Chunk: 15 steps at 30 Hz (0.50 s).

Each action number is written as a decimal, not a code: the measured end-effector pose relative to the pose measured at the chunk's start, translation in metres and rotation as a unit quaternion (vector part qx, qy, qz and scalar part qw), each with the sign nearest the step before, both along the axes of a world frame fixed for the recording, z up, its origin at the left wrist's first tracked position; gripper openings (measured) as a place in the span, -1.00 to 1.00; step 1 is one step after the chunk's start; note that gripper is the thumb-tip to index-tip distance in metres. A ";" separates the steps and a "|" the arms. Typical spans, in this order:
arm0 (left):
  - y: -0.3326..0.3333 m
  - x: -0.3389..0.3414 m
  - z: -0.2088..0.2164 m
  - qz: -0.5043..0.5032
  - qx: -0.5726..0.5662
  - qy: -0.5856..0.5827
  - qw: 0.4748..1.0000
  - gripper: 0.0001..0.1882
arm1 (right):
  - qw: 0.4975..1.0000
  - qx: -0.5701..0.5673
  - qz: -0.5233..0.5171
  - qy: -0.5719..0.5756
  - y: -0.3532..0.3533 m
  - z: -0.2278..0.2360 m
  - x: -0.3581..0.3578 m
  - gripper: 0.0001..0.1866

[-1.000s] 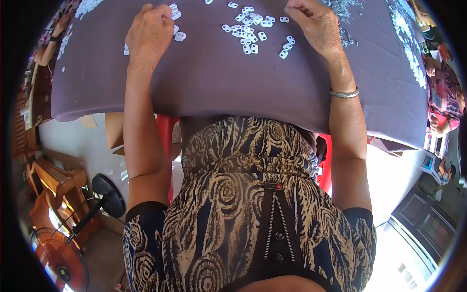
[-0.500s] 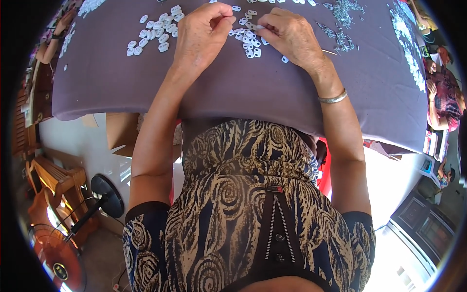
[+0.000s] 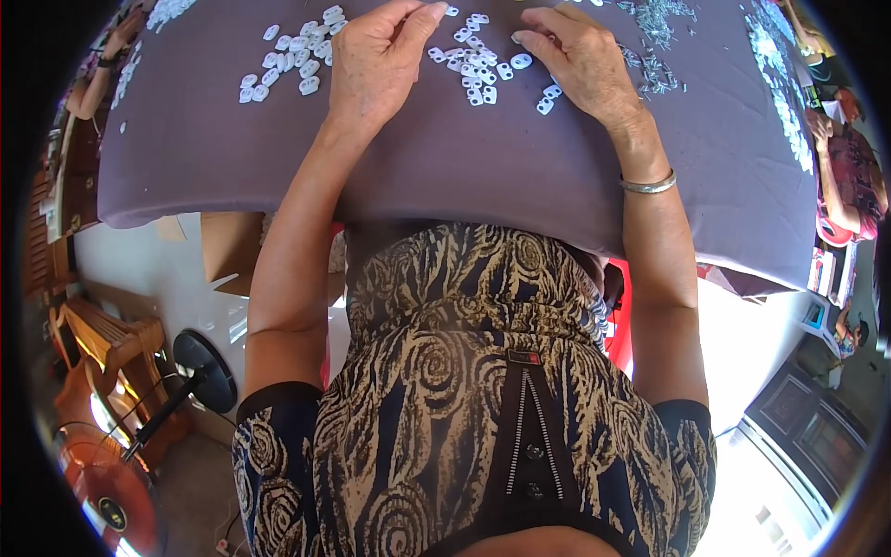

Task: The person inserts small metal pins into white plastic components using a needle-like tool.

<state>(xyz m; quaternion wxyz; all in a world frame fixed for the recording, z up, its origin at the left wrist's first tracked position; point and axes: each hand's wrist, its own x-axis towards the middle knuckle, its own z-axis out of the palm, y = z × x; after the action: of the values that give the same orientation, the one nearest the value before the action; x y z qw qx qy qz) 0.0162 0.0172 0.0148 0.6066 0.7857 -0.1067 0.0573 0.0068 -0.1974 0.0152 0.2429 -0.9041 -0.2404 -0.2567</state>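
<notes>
My left hand (image 3: pixel 379 65) is raised at the far part of the cloth-covered table (image 3: pixel 483 176). Its thumb and forefinger are pinched together, and anything between them is too small to make out. To its left lies a group of white oval plastic pieces (image 3: pixel 302 58). A cluster of small white two-holed plastic pieces (image 3: pixel 478 63) sits between the hands. My right hand (image 3: pixel 587 67) is on the right of that cluster, thumb and forefinger apart, with nothing seen in them. One white oval piece (image 3: pixel 522 61) lies just below its thumb.
Small grey metal parts (image 3: pixel 654 70) are heaped right of my right hand. More white pieces (image 3: pixel 780 93) line the table's right side, where another person (image 3: pixel 845 176) sits. At the left edge a co-worker's arm (image 3: pixel 88 88) shows. A fan (image 3: pixel 204 371) stands at lower left.
My right hand has moved right and its pinch has opened. A white oval piece now lies where its fingers were. My left hand has shifted slightly up and left, still pinched.
</notes>
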 end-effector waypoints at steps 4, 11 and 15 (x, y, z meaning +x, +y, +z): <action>-0.001 0.004 -0.004 0.003 -0.029 -0.076 0.997 -0.78 | 0.999 0.008 0.007 0.033 0.016 0.015 -0.009 -0.83; 0.000 -0.002 -0.002 -0.040 -0.102 -0.130 0.985 -0.83 | 0.995 -0.015 0.093 0.028 0.026 0.005 -0.005 -0.88; -0.008 -0.003 -0.002 -0.036 -0.042 -0.075 0.996 -0.92 | 0.993 0.017 0.100 0.063 0.019 0.004 -0.002 -0.91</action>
<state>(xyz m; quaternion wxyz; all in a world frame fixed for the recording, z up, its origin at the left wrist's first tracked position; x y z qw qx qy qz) 0.0128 0.0093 0.0127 0.6309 0.7488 -0.1774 0.0987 0.0045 -0.1785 0.0192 0.2976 -0.8856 -0.3091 -0.1780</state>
